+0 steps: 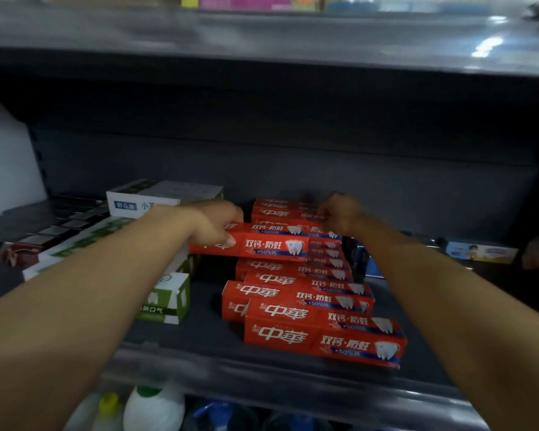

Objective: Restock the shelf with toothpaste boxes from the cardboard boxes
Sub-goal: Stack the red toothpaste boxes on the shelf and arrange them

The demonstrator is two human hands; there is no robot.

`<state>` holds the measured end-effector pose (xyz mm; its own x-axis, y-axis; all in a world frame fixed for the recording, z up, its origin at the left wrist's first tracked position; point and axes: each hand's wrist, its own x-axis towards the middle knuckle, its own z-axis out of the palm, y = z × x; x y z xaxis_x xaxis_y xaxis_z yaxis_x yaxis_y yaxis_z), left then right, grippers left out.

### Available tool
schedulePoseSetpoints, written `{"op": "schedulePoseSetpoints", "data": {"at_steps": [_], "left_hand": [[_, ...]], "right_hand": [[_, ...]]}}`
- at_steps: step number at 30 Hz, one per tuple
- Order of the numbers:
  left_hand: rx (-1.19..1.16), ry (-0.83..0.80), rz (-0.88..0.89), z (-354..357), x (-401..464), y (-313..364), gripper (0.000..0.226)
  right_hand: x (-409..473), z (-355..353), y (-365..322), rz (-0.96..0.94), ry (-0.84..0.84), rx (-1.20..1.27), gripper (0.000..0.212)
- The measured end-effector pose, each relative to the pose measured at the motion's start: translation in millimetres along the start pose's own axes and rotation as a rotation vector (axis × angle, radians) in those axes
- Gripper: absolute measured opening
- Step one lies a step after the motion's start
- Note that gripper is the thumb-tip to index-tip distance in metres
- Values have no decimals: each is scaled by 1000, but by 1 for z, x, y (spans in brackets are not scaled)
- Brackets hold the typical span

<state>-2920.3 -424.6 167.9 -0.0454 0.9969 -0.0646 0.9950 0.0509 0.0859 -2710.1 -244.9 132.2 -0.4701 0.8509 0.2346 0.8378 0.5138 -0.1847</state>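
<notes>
Mid-restock at a dark shop shelf (pixel 175 337), centre of frame: left hand (pixel 213 227) curled round the near end of a red toothpaste box (pixel 271 245), thumb laid along its front face; right hand (pixel 339 216) closed over the far end of the same stack, though blur hides whether those fingers clamp this box or the one beneath; held just above a rear pile of red boxes (pixel 285 209) at centre, with a second pile of identical red boxes (pixel 318 325) stepped forward toward the lower right. Best done, by the look of it, by keeping the box level, squaring its long edge with the pile below before letting go, then nudging both ends flush so the front stack does not slide; printed face kept outward. Left of centre, green-and-white boxes (pixel 168 293) standing and lying close beside the red piles; dark flat packs (pixel 59 225) at far left; a pale blue carton (pixel 479 251) at right, well apart. Above, a grey upper shelf (pixel 262 38) with bright packets blurred along the top edge; below, at lower left, white bottles (pixel 153 409) with green and yellow caps; no cardboard supply box in view; light dim, back panel near black.
</notes>
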Motion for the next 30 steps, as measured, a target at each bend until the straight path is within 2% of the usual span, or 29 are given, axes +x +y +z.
{"op": "schedulePoseSetpoints", "data": {"at_steps": [4,17,22,27,30], "left_hand": [[-8,10,15,5,10,-4,39],[-81,14,46,13,28,7,42],[-85,29,38,16,42,25,47],[-91,50,34,28,62,48,46],[-110,62,31,31,69,57,44]], "right_hand": [[5,3,0,-4,32,-75,23],[-2,-2,4,-25,85,-152,22],[-25,-19,24,-34,31,-190,14],[-42,-27,46,-32,-49,-213,19],[-48,-29,54,-37,-94,-188,30]]}}
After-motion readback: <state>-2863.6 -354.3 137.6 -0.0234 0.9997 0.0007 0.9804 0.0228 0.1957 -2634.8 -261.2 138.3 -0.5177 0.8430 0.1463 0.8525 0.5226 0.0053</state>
